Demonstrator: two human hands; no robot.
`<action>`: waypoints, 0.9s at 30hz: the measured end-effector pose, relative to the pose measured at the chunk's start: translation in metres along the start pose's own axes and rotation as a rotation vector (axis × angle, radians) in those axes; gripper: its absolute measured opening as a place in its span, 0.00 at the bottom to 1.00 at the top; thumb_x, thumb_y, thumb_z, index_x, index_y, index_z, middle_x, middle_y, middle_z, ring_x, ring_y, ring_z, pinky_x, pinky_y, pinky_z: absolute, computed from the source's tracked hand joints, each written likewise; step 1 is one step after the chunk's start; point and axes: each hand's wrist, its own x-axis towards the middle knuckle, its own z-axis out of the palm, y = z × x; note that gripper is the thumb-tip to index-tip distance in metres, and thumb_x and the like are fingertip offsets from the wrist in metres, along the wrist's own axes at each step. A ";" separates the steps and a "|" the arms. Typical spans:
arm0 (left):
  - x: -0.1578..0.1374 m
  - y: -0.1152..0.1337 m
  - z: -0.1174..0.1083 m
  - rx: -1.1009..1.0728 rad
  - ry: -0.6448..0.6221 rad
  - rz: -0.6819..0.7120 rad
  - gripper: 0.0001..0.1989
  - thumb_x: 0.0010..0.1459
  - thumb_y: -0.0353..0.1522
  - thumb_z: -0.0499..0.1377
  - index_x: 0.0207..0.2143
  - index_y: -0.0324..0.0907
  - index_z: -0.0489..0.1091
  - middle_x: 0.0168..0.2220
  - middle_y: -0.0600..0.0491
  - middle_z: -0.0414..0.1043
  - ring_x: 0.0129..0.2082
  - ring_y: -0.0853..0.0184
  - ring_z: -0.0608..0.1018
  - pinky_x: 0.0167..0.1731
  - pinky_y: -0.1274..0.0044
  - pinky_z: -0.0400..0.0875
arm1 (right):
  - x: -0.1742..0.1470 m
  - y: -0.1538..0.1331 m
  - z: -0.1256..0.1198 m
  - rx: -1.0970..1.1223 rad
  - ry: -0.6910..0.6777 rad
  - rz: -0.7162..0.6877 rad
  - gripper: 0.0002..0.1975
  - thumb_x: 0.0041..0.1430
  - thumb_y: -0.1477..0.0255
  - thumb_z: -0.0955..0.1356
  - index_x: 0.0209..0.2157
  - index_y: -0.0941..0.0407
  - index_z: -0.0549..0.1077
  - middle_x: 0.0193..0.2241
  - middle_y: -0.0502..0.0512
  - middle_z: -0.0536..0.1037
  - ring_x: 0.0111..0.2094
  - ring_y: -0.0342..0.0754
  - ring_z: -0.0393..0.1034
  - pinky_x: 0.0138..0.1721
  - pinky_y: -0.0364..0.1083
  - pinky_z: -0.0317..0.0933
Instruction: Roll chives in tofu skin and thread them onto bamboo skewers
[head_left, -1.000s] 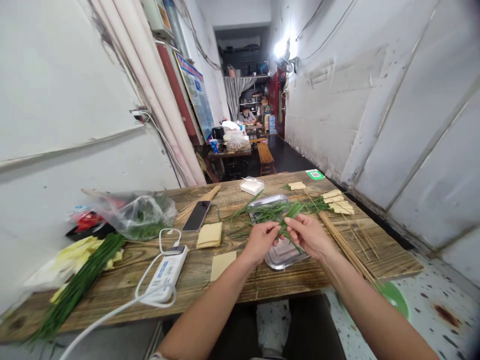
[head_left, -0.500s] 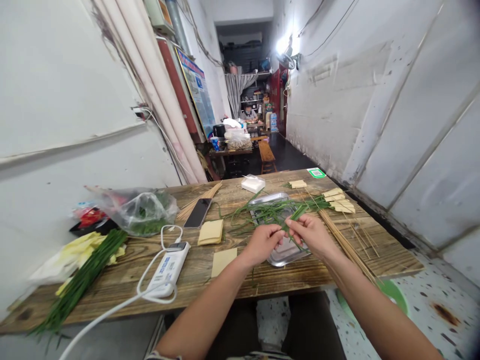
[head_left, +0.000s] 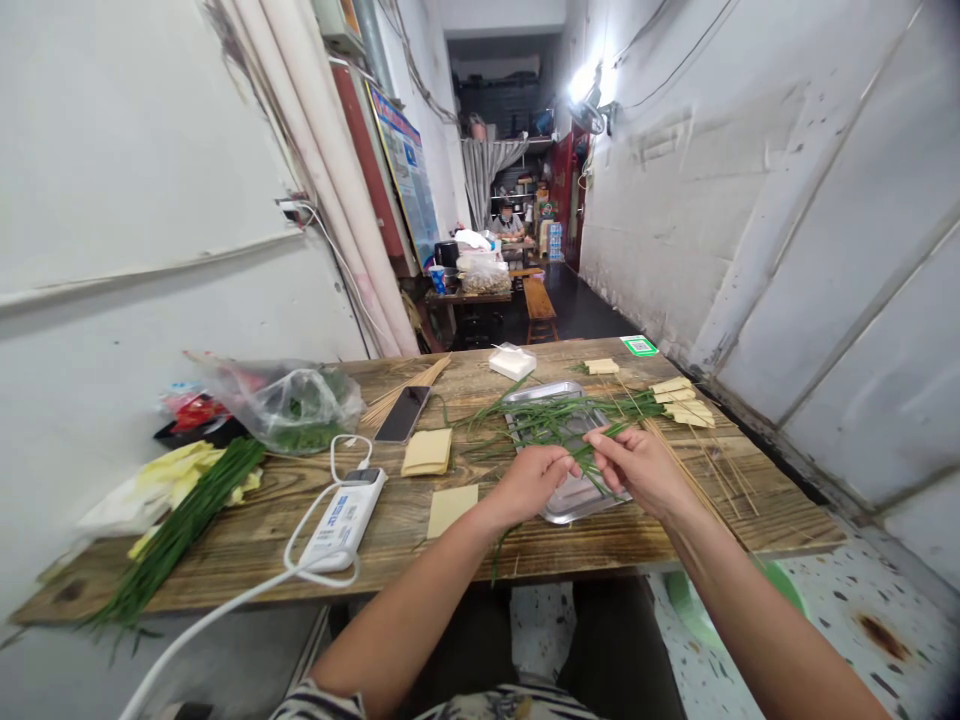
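Right hand (head_left: 637, 470) pinching green strands (head_left: 588, 462) between thumb and fingers, my left hand (head_left: 538, 482) closed on them just beside it, the strands up over the metal tray (head_left: 564, 506)! More loose greens (head_left: 551, 415) sprawl across the tray's far half, while a beige stack (head_left: 427, 453) sits left on the wooden table (head_left: 397, 525).

White glare flares from a lamp (head_left: 583, 82) high beyond the right hand (head_left: 637, 468), while the recess (head_left: 495, 95) far past the left hand (head_left: 536, 478) sits in gloom! Even light covers the tabletop (head_left: 247, 540) around them, fingertips look slightly soft, and wide-angle stretch slants the outer walls (head_left: 750, 220).
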 end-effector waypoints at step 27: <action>-0.017 0.002 -0.035 0.091 0.027 0.154 0.18 0.61 0.37 0.50 0.20 0.39 0.65 0.19 0.57 0.63 0.23 0.72 0.65 0.26 0.81 0.58 | 0.002 -0.030 -0.010 0.003 -0.067 0.073 0.19 0.41 0.55 0.74 0.24 0.59 0.75 0.14 0.44 0.65 0.12 0.35 0.50 0.12 0.39 0.42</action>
